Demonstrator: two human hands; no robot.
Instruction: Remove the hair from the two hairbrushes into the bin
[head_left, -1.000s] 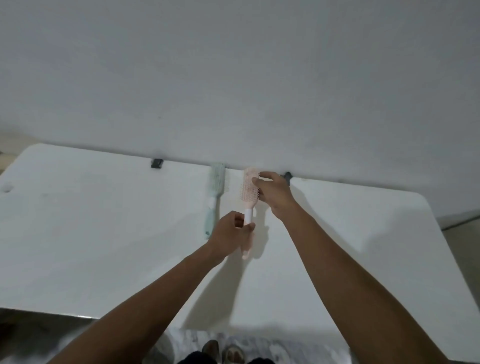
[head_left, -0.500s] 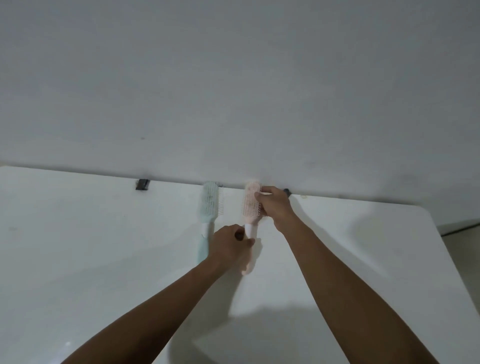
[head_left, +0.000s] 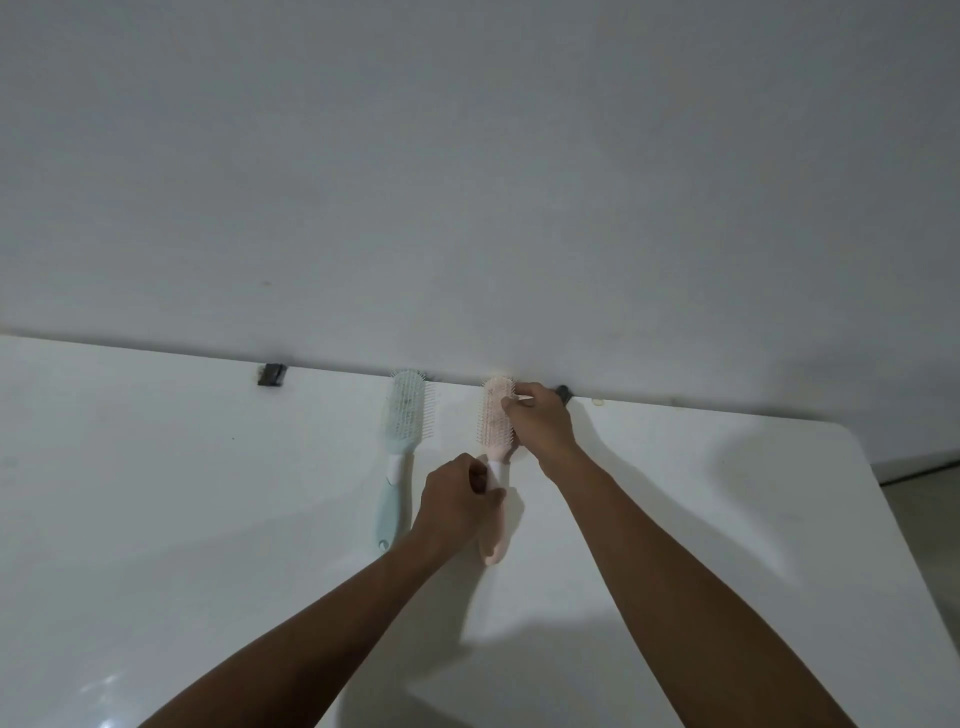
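Note:
A pink hairbrush (head_left: 492, 423) lies near the far edge of the white table (head_left: 182, 493), bristles up, with dark hair caught in them. My left hand (head_left: 457, 501) is closed around its handle. My right hand (head_left: 540, 423) rests on the right side of the brush head, fingertips pinched at the bristles. A pale green hairbrush (head_left: 400, 441) lies flat just to the left, untouched, with hair in its bristles too. No bin is in view.
A plain white wall rises right behind the table. Two small dark clips, one (head_left: 271, 375) at the left and one (head_left: 562, 393) beside my right hand, sit at the far edge. The table's right edge drops to the floor (head_left: 924, 519).
The camera has tilted up, so the table's near edge has left the view. My hands keep the same hold on the pink brush, my right fingers still working at its head.

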